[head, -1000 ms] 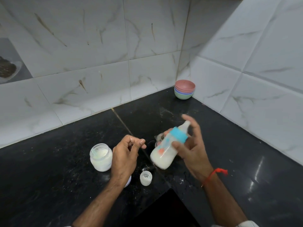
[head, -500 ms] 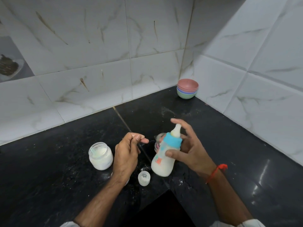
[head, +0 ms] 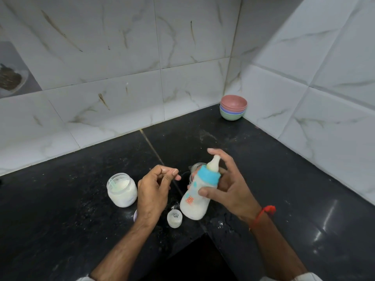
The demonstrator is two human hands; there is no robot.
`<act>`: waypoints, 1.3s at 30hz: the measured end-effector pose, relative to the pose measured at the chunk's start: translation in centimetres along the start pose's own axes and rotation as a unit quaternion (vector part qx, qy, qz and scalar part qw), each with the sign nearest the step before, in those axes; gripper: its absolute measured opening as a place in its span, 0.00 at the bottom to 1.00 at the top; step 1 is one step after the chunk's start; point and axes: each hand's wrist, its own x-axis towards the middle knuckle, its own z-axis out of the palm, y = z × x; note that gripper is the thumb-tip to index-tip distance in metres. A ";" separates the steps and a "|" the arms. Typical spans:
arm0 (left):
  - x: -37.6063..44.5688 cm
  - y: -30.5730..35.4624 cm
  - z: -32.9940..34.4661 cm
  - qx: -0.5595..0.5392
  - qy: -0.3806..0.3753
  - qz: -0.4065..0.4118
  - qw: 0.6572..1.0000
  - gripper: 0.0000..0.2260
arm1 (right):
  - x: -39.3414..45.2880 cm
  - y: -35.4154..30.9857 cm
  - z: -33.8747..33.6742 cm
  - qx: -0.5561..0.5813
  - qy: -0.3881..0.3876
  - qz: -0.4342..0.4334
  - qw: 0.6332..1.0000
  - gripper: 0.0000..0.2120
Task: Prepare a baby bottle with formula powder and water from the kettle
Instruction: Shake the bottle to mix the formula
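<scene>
**Mixing the capped bottle**

The right hand (head: 229, 189) holds one bottle (head: 197, 196) tilted above the desk (head: 60, 230), thumb and fingers (head: 205, 192) curled round its body just under the blue collar; milky liquid fills the lower part. The left hand (head: 153, 191) hovers beside it, loosely curled and holding nothing. Judged step: shaking to dissolve the powder. It goes best with a firm grip and the teat covered. Counted: one open jar (head: 121, 189) of powder, one small cap (head: 174, 219), four stacked bowls (head: 233, 107).
</scene>
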 end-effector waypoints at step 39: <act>-1.7 0.3 -5.5 0.473 -0.108 -0.092 0.869 0.13 | 1.5 -2.4 -0.5 0.121 0.165 -0.021 0.979 0.33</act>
